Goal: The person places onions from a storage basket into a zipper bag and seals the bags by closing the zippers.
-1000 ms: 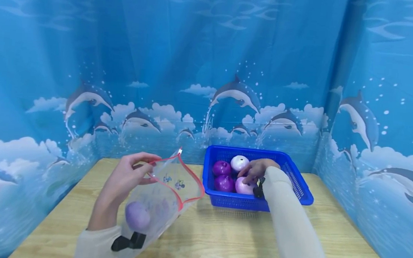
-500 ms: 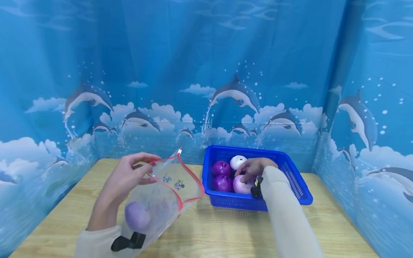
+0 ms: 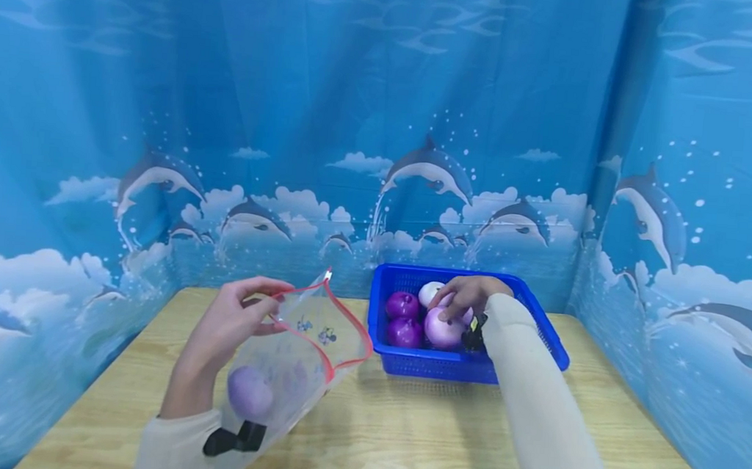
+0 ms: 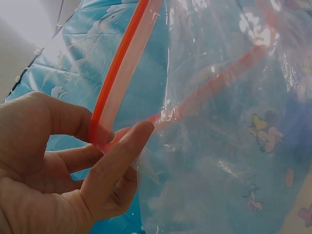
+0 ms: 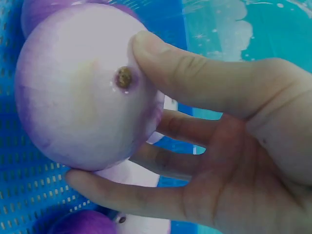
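Observation:
My left hand (image 3: 232,326) pinches the red-edged mouth of a clear zip bag (image 3: 331,334) between thumb and fingers. The bag's mouth gapes toward the right, and its red zip strip (image 4: 117,73) shows close up in the left wrist view. A light purple onion (image 3: 249,392) shows through the bag's lower part. Inside the blue basket, my right hand (image 3: 475,295) grips a pale purple onion (image 5: 83,87), thumb on top near its brown root end and fingers curled at its far side. Two dark purple onions (image 3: 404,332) sit to its left.
The blue plastic basket (image 3: 471,369) stands on the wooden table (image 3: 386,441), right of the bag. A white onion (image 3: 430,293) lies behind the gripped one, partly hidden by my hand. A dolphin-print curtain (image 3: 359,115) encloses the back and sides.
My right hand has closed on the pale purple onion and lifted it slightly, and another pale onion shows behind it. My left hand and the bag have stayed put.

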A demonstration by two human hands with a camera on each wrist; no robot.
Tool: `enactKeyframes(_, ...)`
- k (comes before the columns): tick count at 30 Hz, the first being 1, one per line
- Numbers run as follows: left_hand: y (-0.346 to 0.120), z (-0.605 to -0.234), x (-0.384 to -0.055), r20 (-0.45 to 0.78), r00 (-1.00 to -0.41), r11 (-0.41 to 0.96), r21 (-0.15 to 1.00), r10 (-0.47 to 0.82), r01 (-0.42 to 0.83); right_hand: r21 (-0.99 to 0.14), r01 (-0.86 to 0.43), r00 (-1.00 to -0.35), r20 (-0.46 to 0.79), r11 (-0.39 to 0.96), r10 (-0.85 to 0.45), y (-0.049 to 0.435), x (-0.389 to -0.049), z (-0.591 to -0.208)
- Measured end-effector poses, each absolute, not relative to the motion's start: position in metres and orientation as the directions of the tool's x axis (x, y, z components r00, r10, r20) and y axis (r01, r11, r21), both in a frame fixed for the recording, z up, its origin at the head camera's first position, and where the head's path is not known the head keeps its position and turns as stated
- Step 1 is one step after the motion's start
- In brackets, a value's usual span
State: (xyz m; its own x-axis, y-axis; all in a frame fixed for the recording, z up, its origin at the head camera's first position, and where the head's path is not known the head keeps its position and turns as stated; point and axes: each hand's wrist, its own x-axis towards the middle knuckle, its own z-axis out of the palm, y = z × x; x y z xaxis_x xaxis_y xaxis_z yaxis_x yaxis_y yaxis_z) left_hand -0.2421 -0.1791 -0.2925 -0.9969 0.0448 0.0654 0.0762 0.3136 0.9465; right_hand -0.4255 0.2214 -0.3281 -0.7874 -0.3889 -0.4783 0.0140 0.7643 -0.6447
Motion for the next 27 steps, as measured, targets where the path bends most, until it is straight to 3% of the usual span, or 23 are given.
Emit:
enactKeyframes(16,-0.177,-0.293,-0.243,0.075,-0.996,0.325,0.942,0.046,0.086,-0.685,-0.058,-0.746,-0.454,0.726,-0.488,0.223,-0.422,-0.302)
enactKeyframes(27,-0.178,-0.293,-0.243,0.074,-0.996,0.326,0.941,0.047,0.085,-0.697,-0.181,-0.724,-0.383,0.694,-0.574,0.208,-0.417,-0.287)
